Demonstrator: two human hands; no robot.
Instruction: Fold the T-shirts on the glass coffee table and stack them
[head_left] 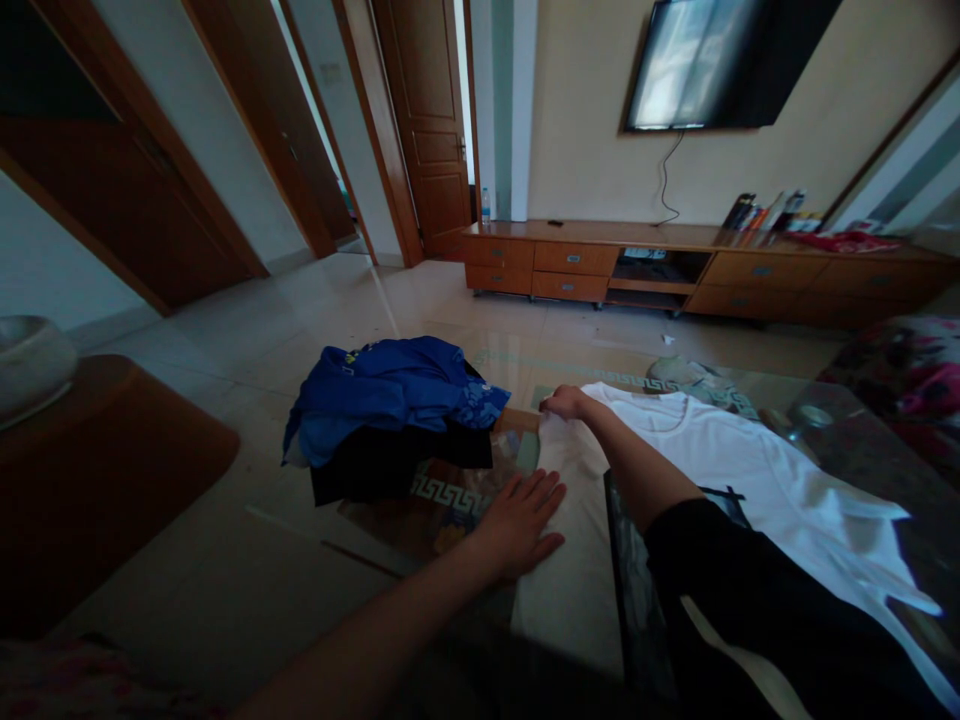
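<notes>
A white T-shirt with a dark print lies spread over the glass table. My left hand rests flat on the shirt's left edge, fingers stretched out and palm down. Farther forward, my right hand pinches the shirt's far left corner; its fingertips are partly hidden. My right forearm crosses over the shirt and covers part of the print. Left of both hands sits a heap of clothes, a blue garment on top of a black one.
The glass table has a patterned border, with items visible beneath it. A pale crumpled cloth is at its far side. Behind stands a low wooden TV cabinet holding bottles and other items. A brown stand is at left.
</notes>
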